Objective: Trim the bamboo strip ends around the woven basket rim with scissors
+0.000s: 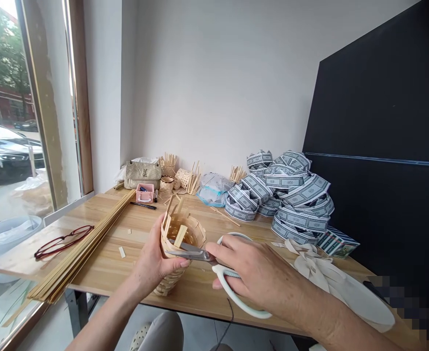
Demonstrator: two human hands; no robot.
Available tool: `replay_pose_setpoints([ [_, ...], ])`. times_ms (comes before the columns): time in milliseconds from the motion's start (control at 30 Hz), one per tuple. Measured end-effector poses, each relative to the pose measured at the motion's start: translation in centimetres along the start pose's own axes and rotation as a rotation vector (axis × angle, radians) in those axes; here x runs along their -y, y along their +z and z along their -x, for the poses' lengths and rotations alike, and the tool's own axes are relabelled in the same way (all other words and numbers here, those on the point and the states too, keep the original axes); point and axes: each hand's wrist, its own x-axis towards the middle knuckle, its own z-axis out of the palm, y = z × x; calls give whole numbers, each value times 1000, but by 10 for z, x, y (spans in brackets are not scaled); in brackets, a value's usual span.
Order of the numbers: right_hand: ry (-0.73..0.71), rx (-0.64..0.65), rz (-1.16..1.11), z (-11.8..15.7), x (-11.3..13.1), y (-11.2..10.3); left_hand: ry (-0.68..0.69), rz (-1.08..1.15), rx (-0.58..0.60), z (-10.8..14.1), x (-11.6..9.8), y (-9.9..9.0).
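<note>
The woven basket (178, 248) stood at the near edge of the wooden table (207, 287), clasped in the left hand (154, 263). That hand was closed around the basket's side wall, thumb laid across the front just below the rim. The right hand (262, 273) was clenched through the white handles of the scissors (214, 265), just beside the basket. The blades reached from that grip to the basket's rim, at the upright bamboo strips (180, 234) standing above it; whether the blades were closed on a strip could not be told. Beyond the left hand lay a bundle of long bamboo slats (90, 239) and red glasses (63, 241). Beyond the right hand was a pile of patterned rolls (287, 195).
</note>
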Motion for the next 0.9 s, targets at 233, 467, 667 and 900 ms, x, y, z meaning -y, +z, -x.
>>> replay_pose_setpoints([
  [233, 12, -7, -22, 2, 5, -4, 25, -41, 29, -1, -3, 3],
  [467, 51, -14, -8, 3, 13, -5, 63, 16, -7, 0, 9, 8],
  [667, 70, 22, 47, 2, 17, -10, 21, 40, -18, 1, 6, 9],
  [900, 111, -4, 92, 3, 22, -8, -13, 120, -4, 0, -2, 13],
])
